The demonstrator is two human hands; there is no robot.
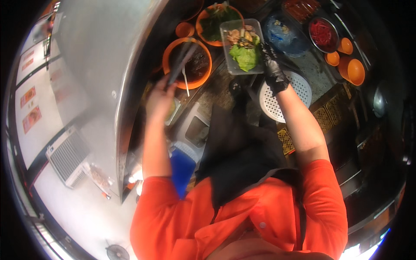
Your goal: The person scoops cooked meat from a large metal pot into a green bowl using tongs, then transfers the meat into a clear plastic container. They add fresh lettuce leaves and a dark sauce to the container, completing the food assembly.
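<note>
My left hand (162,94), bare and blurred, grips a pair of dark tongs (182,61) that reach over an orange bowl (166,52) of dark food. A white spoon handle (185,81) leans out over that bowl's near rim. In a black glove, my right hand (275,70) holds the right side of a clear plastic container (231,66). Green lettuce (244,57) lies in the container's near half, and cooked meat pieces (234,35) with other browned food lie in the far half. The tips of the tongs are too blurred to tell whether they hold anything.
A second orange bowl (199,24) of leafy greens stands behind. To the right are a blue-toned bowl (286,48), a metal bowl of red strips (321,34), several orange cups (356,71) and a perforated white round tray (300,89). A large metal hood (97,65) borders the left.
</note>
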